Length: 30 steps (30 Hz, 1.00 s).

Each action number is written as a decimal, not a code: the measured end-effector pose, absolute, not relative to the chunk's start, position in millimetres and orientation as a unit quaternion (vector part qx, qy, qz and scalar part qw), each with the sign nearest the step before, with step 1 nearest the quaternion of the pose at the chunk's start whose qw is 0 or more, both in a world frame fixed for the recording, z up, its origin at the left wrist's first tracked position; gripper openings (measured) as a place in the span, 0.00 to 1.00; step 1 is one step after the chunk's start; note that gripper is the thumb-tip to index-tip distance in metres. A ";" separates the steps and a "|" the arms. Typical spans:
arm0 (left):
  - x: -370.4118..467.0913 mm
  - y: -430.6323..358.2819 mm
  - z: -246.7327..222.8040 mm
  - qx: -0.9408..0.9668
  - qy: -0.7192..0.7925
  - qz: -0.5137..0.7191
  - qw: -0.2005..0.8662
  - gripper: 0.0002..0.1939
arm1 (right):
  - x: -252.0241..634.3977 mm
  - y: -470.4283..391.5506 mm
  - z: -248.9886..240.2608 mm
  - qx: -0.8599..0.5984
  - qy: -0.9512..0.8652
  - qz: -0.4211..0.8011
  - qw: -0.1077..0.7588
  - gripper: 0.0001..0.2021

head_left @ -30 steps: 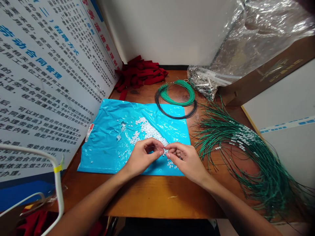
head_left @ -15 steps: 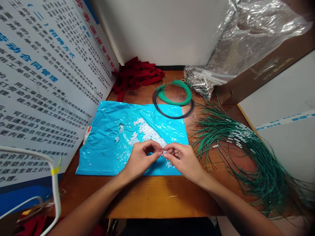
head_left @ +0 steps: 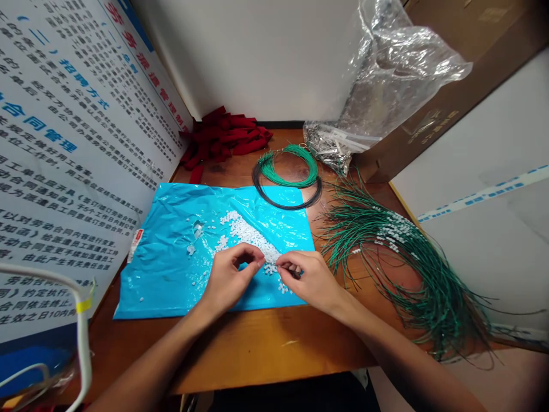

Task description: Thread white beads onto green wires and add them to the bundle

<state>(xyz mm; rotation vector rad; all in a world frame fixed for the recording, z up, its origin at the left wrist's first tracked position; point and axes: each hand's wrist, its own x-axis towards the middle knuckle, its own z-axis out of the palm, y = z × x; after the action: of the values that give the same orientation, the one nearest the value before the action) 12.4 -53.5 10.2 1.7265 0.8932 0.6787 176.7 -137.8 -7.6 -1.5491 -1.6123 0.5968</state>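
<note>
Over the lower edge of a blue plastic bag [head_left: 167, 252], my left hand [head_left: 234, 272] is closed in a pinch, thumb against forefinger. My right hand [head_left: 309, 277] pinches a little to its right, a small gap between the two. What either holds is too small to make out; a thin dark line seems to span the gap. Small white beads [head_left: 249, 232] lie in a pile on the bag just beyond the fingers. To the right rests a large bundle of green wires [head_left: 429, 286] with white beads on it.
Behind the bag are coiled green wire [head_left: 315, 169], coiled black wire [head_left: 285, 206] and red cloth strips [head_left: 227, 137]. A clear bag of metal pieces [head_left: 334, 149] leans by a cardboard box [head_left: 412, 126]. Printed boards stand at left; a white tube [head_left: 83, 343] curves at lower left.
My hands have moved apart, opening a gap between their fingertips. The whole view has shifted, so the bag and wires sit further left.
</note>
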 end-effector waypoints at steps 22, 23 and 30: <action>19.2 -56.9 4.8 0.589 0.334 0.234 0.698 0.12 | 175.8 -141.7 -19.6 -0.578 -0.651 0.255 0.421 0.12; 19.3 -57.3 4.4 0.581 0.334 0.236 0.703 0.12 | 175.6 -142.1 -19.4 -0.575 -0.663 0.244 0.414 0.12; 15.1 -53.3 6.0 0.593 0.365 0.254 0.671 0.12 | 178.4 -142.2 -7.0 -0.591 -0.725 0.133 0.328 0.08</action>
<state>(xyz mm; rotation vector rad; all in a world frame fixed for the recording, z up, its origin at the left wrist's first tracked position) 15.1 -53.3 6.0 1.3363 0.8230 0.5725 178.4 -142.2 -7.0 -1.5469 -1.8977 0.3491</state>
